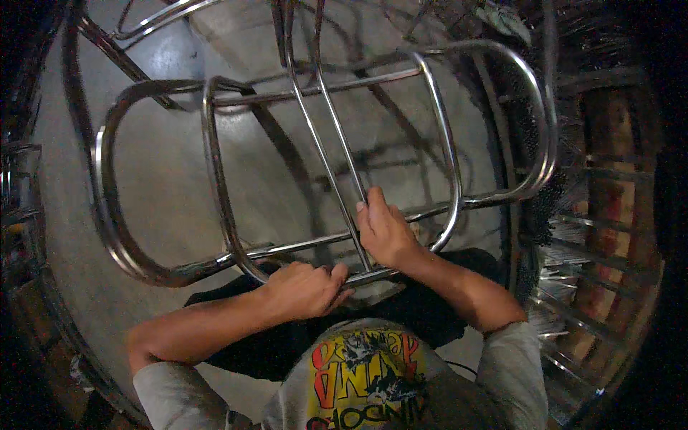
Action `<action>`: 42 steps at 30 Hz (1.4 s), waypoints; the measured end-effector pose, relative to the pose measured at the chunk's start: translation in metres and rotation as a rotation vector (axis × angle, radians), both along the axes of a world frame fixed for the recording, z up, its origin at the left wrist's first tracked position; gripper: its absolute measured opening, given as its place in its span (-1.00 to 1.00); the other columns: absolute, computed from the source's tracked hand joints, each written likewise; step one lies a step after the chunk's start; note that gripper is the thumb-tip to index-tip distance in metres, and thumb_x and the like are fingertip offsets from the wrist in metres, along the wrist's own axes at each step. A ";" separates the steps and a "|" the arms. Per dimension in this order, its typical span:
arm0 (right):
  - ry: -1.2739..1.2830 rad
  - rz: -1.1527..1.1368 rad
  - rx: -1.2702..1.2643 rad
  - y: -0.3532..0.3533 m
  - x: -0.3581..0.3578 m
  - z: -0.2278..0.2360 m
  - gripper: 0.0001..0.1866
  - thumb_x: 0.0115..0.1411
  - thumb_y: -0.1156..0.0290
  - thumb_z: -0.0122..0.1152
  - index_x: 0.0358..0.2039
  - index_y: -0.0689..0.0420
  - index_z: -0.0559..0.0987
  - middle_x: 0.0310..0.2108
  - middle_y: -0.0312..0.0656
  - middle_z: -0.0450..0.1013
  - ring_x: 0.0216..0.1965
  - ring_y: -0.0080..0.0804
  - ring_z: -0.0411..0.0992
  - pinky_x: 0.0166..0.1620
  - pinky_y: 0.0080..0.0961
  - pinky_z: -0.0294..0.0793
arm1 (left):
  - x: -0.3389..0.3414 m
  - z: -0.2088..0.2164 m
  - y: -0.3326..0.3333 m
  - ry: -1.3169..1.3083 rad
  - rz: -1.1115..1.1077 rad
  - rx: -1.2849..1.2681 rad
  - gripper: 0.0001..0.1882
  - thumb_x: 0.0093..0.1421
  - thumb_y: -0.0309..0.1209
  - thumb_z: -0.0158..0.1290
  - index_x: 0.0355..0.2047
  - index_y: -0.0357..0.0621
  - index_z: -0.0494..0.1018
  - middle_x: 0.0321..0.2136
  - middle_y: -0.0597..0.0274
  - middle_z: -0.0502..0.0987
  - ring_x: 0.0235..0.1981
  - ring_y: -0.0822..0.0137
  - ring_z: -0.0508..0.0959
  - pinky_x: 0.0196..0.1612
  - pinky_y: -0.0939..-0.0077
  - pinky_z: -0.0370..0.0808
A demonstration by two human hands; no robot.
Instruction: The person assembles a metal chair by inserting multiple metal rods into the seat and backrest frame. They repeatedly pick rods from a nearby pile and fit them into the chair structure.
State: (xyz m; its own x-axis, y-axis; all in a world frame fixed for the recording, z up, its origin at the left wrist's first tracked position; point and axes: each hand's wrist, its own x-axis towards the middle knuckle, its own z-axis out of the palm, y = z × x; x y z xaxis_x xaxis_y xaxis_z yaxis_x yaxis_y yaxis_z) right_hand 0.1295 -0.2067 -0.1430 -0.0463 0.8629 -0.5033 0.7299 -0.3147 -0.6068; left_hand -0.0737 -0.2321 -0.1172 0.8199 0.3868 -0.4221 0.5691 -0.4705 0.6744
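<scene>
A shiny bent-tube metal frame (443, 111) spans the middle of the view in front of me, with a wide rounded loop at each side. Two thin parallel rods (339, 129) run lengthwise through its centre. My left hand (304, 289) is closed round the frame's near tube, left of where the rods meet it. My right hand (387, 229) is wrapped on the right-hand rod, just above the near crossbar, its thumb lying along the metal. Its palm side is hidden.
Another tubular metal piece (161, 21) lies at the far left on the grey concrete floor (172, 158). Along the right side are stacked metal parts and wooden boards (609, 215). My dark-trousered legs (236, 351) are under the frame's near edge.
</scene>
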 end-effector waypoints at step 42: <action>-0.320 -1.032 -0.319 -0.299 0.291 -0.251 -0.58 0.30 0.26 0.01 0.09 0.21 0.45 -0.10 0.10 0.52 -0.17 -0.04 0.55 -0.20 -0.19 0.54 | -0.006 -0.019 -0.019 0.194 0.458 0.352 -0.64 0.41 -0.17 -0.16 -0.25 -0.26 0.42 -0.51 -0.13 0.52 -0.49 -0.14 0.51 -0.41 0.09 0.38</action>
State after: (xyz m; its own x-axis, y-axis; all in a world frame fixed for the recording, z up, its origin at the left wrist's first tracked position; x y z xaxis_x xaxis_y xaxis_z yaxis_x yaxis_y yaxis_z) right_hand 0.4203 -0.5053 -0.3943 0.7862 0.2430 -0.5682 0.1379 -0.9652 -0.2221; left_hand -0.0793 -0.2509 -0.1365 0.4582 0.8255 -0.3297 0.8631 -0.3245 0.3870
